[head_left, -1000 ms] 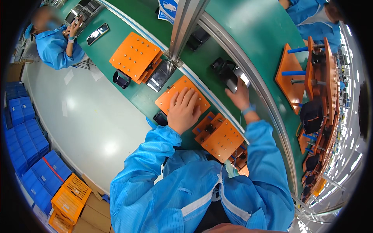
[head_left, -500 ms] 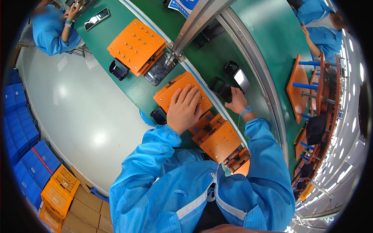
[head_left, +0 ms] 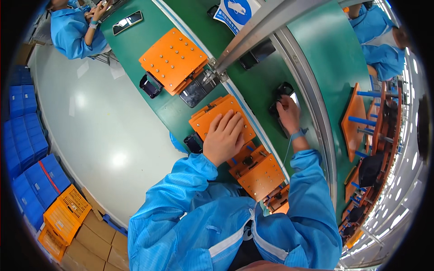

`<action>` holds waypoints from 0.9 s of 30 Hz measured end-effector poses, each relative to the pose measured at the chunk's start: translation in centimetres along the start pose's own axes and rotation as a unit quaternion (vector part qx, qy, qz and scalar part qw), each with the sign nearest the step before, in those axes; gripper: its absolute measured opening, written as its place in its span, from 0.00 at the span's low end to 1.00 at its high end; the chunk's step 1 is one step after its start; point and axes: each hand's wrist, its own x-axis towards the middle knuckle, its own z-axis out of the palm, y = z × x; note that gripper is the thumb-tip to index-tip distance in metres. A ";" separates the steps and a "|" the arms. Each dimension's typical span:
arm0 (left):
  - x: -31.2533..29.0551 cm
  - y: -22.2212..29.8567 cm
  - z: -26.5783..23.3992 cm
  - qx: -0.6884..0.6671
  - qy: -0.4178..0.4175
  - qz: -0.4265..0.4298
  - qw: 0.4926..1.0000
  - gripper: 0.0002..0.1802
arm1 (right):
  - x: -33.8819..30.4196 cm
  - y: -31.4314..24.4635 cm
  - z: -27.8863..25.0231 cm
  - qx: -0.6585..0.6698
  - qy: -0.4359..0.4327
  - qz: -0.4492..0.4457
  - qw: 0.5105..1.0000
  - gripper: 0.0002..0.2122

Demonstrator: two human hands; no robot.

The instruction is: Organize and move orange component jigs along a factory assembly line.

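My left hand [head_left: 222,137] lies flat on an orange fixture plate [head_left: 217,110] with bolts in it, fingers stretched out. Beside that wrist stands a small black frame-like holder [head_left: 193,142]. Across the rail, my right hand [head_left: 289,115] reaches onto the green strip. Its fingers are bent round a small black part [head_left: 273,107], mostly hidden by the hand. Just beyond its fingertips sits a black holder [head_left: 285,88], with a pale, shiny flat piece partly showing beside it. Nearer to me is another orange fixture [head_left: 258,175] with rows of small holes or screws.
Farther up the bench are a bolted orange fixture [head_left: 174,58], a black holder [head_left: 151,85], a dark glass-like slab [head_left: 194,92] and a phone [head_left: 127,22]. A metal post [head_left: 253,34] slants over the rail. Co-workers in blue sit far left and far right.
My right hand has moved right and slightly forward over the green strip, toward the black holder. My left hand stays on the orange plate. The whole view has shifted slightly.
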 end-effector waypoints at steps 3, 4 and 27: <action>-0.5 -0.4 -0.4 0.008 -0.002 -0.004 1.000 0.28 | 6.3 -8.0 3.9 0.401 -0.075 -0.036 0.912 0.23; -0.6 -0.6 -0.5 0.010 -0.010 -0.005 1.000 0.28 | 9.2 -9.9 6.0 0.404 -0.081 -0.045 0.910 0.23; -0.3 -1.6 -0.8 -0.014 -0.079 -0.022 0.997 0.28 | 38.0 -22.7 16.1 0.343 0.075 -0.098 0.931 0.24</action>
